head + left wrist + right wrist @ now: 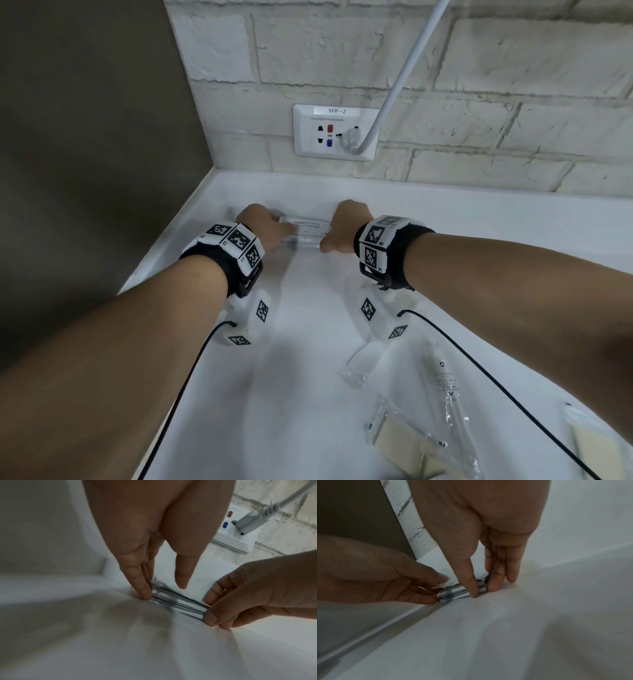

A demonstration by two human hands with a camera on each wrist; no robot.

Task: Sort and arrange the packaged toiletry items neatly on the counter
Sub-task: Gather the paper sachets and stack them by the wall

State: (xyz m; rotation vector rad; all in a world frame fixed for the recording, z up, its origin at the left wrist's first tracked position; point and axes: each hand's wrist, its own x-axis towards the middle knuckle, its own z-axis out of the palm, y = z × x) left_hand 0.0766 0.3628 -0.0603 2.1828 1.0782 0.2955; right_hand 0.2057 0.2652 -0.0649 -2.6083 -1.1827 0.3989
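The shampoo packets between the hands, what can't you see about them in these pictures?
- How many shampoo packets are stacked: wrist views show only blurred edges.
- Small print under the title: too small in the head view.
- Packet ends: the left hand and right hand cover them.
- The wrapped items near the bottom: the frame edge cuts them off and their labels are unreadable.

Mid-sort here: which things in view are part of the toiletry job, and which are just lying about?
Job:
sachet stack, squared up by left hand and right hand
clear packets waiting on counter

Lying about:
wall socket
white cable
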